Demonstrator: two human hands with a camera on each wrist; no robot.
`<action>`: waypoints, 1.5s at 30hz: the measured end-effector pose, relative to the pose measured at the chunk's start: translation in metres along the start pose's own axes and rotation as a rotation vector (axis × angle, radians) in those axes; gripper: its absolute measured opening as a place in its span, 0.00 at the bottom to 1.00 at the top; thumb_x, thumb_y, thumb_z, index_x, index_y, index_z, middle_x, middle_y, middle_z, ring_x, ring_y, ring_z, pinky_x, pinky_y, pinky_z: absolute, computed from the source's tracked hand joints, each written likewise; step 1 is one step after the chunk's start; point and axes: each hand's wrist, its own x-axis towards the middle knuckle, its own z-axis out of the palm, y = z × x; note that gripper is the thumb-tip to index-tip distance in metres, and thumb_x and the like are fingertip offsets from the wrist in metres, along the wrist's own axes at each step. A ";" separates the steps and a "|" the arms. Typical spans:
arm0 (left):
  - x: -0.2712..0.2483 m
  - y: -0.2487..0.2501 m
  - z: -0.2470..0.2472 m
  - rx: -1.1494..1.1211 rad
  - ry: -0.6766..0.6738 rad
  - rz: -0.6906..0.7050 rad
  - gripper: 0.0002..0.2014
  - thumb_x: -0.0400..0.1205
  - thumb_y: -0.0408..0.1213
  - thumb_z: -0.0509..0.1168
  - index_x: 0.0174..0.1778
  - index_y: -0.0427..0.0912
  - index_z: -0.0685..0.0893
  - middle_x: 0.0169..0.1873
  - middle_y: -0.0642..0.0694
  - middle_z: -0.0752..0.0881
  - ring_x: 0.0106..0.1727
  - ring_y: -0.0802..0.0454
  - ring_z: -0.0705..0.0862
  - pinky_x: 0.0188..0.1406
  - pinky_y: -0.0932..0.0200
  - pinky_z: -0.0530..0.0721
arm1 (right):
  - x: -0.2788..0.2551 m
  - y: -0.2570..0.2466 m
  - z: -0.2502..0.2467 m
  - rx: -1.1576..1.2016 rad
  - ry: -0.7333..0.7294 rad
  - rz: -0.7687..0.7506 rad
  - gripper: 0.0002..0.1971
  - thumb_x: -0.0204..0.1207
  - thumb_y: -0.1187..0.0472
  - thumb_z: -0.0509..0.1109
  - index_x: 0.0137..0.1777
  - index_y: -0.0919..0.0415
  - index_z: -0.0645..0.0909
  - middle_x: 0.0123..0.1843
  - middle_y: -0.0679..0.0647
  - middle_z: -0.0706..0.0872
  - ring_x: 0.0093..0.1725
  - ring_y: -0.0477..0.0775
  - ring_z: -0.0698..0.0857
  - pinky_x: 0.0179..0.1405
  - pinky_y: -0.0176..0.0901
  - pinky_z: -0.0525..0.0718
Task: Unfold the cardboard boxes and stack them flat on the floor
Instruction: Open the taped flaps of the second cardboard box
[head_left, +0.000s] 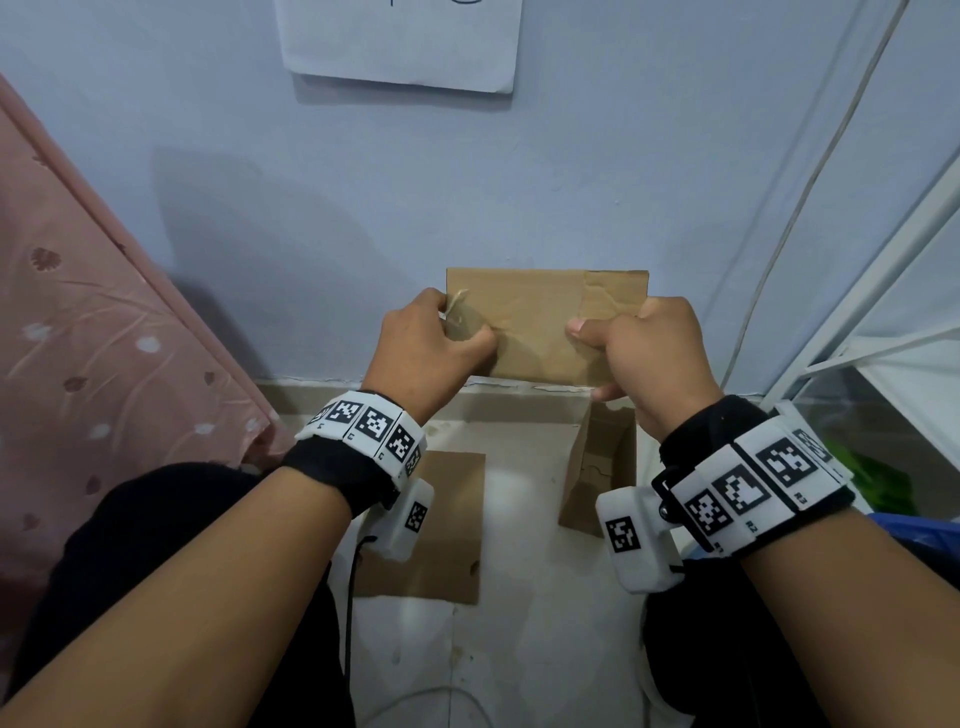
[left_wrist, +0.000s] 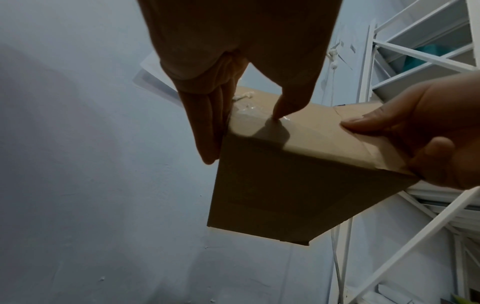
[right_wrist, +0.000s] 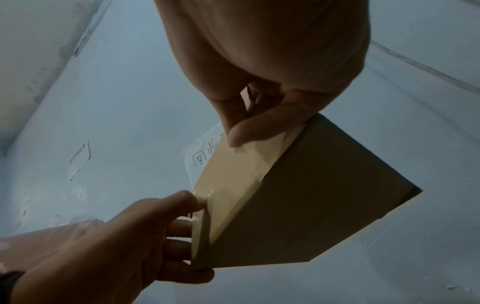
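I hold a small brown cardboard box (head_left: 540, 322) in the air in front of the wall, its taped face toward me. My left hand (head_left: 431, 343) grips its left side, thumb on the tape and fingers behind. My right hand (head_left: 649, 353) grips the right side, thumb pressed on the front face. The left wrist view shows the box (left_wrist: 280, 181) from below with my left hand (left_wrist: 241, 107) on its upper edge. In the right wrist view my right hand (right_wrist: 249, 123) pinches the box (right_wrist: 306, 201) at a top corner. A flattened cardboard sheet (head_left: 441, 535) lies on the floor below.
Another cardboard box (head_left: 602, 462) stands open on the floor to the right. A pink patterned cloth (head_left: 88, 332) fills the left side. A white metal rack (head_left: 883, 312) stands at the right, with a white cable (head_left: 789, 218) down the wall. A paper sheet (head_left: 400, 41) hangs above.
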 end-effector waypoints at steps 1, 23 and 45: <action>0.000 0.000 0.000 -0.006 -0.010 -0.001 0.17 0.74 0.53 0.73 0.53 0.47 0.83 0.41 0.53 0.89 0.44 0.59 0.87 0.41 0.63 0.85 | 0.000 0.000 0.000 0.008 -0.002 0.003 0.26 0.71 0.59 0.82 0.58 0.81 0.79 0.50 0.66 0.85 0.31 0.63 0.88 0.34 0.71 0.89; 0.000 -0.004 0.000 -0.034 -0.048 0.019 0.21 0.73 0.54 0.78 0.56 0.47 0.84 0.43 0.56 0.88 0.47 0.63 0.87 0.40 0.72 0.79 | 0.002 0.001 -0.005 -0.004 -0.018 0.023 0.19 0.74 0.61 0.80 0.55 0.75 0.80 0.47 0.58 0.85 0.32 0.62 0.86 0.28 0.52 0.91; 0.000 -0.001 -0.006 0.048 -0.105 0.075 0.13 0.77 0.51 0.67 0.42 0.43 0.83 0.24 0.50 0.86 0.24 0.56 0.80 0.28 0.59 0.77 | 0.005 0.007 -0.009 0.036 -0.056 0.040 0.13 0.75 0.64 0.79 0.40 0.64 0.76 0.42 0.53 0.81 0.32 0.61 0.85 0.29 0.53 0.90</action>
